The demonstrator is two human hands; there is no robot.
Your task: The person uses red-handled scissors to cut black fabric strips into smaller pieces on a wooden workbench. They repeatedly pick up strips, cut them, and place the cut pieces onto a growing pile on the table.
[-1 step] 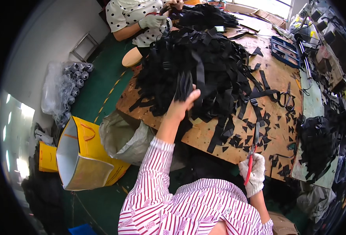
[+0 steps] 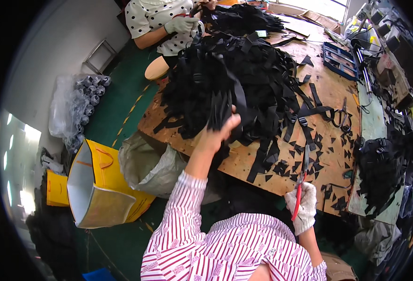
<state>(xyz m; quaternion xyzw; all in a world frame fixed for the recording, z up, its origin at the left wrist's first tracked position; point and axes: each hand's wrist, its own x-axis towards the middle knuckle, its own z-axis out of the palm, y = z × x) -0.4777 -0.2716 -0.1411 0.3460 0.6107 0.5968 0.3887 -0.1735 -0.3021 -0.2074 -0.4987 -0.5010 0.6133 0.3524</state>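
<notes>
My bare left hand [image 2: 227,126] is closed round a bundle of black straps [image 2: 218,110] at the near side of a big heap of black webbing [image 2: 248,70]. A longer loose strap [image 2: 238,91] hangs just beside it. Lower right, at the near edge of the wooden table [image 2: 244,166], my gloved right hand [image 2: 301,208] grips red-handled scissors [image 2: 298,196], their blades pointing away from me over small black triangular offcuts [image 2: 318,166].
A person [image 2: 157,21] in a dotted top works at the upper left, beside a round stool [image 2: 156,69]. Black scissors [image 2: 343,119], a blue tray [image 2: 338,61] and more straps [image 2: 377,173] lie rightward. A yellow bag [image 2: 87,182] and pale sack [image 2: 141,164] stand left of the table.
My left hand has shifted slightly down toward me with the bundle, and the loose strap beside it has swung a little. My right hand stays in place.
</notes>
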